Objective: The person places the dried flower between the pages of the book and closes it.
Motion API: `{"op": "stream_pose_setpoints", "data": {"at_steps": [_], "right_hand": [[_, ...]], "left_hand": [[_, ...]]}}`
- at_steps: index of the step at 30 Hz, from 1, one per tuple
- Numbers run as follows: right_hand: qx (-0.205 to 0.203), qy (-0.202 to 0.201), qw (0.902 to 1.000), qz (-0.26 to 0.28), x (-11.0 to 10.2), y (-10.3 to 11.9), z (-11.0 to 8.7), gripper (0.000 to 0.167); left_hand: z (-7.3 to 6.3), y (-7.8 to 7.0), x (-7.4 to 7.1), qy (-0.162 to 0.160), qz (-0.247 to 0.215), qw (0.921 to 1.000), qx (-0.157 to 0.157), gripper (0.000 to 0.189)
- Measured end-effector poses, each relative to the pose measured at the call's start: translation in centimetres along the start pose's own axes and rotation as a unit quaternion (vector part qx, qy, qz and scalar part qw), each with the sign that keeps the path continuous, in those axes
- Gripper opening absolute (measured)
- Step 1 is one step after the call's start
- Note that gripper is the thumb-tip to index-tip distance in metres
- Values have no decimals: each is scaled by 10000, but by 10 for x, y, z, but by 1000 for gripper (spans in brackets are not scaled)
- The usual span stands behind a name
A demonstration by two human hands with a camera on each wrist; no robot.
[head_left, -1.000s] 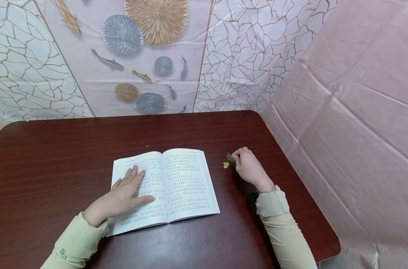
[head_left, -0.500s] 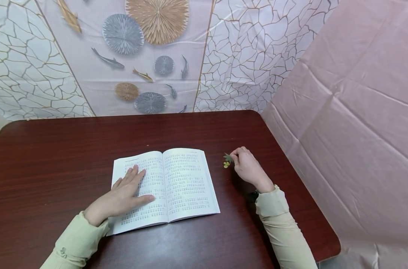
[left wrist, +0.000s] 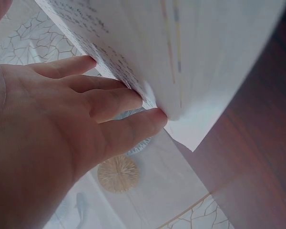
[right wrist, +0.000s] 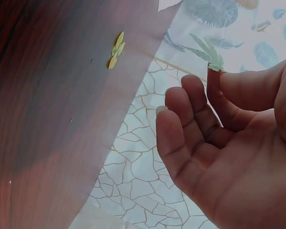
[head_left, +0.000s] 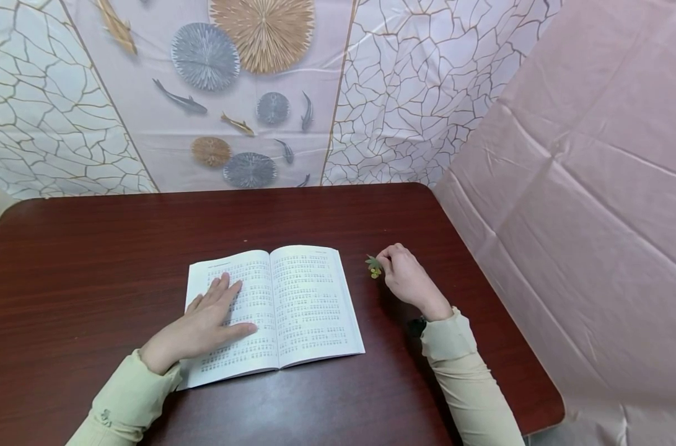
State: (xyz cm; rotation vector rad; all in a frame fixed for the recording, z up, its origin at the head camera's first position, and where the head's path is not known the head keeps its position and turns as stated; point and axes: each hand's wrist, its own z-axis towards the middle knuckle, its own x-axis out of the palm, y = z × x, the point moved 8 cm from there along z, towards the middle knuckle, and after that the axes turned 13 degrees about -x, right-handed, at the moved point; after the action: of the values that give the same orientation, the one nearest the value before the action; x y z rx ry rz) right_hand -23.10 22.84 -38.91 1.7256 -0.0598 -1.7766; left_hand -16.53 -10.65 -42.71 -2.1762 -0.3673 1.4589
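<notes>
An open book point(head_left: 310, 303) with printed pages lies on the dark wooden table. My left hand point(head_left: 206, 322) rests spread on its left page, fingers straight; in the left wrist view the fingertips point(left wrist: 155, 117) touch the paper. To the right of the book, my right hand point(head_left: 410, 279) pinches a green leaf point(head_left: 373, 262) with pointed lobes between thumb and forefinger. The right wrist view shows the leaf point(right wrist: 207, 52) raised off the table, the other fingers loosely curled. A small yellow leaf with rounded lobes point(right wrist: 116, 50) lies on the table below it.
The reddish-brown table point(head_left: 120, 229) has rounded corners. Patterned cloth point(head_left: 293, 124) hangs behind its far edge, and a plain pinkish cloth point(head_left: 583, 204) slopes along the right side.
My right hand has moved slightly left with the green leaf, which now overlaps the yellow leaf in the head view. The left hand and the book stay in place.
</notes>
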Motion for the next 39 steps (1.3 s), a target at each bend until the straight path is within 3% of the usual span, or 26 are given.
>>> {"op": "stream_pose_setpoints", "data": {"at_steps": [39], "right_hand": [[-416,-153,9989,-130,5,24,3,13]], "left_hand": [[0,0,-1,-12,-19,10000,-10,94]]}}
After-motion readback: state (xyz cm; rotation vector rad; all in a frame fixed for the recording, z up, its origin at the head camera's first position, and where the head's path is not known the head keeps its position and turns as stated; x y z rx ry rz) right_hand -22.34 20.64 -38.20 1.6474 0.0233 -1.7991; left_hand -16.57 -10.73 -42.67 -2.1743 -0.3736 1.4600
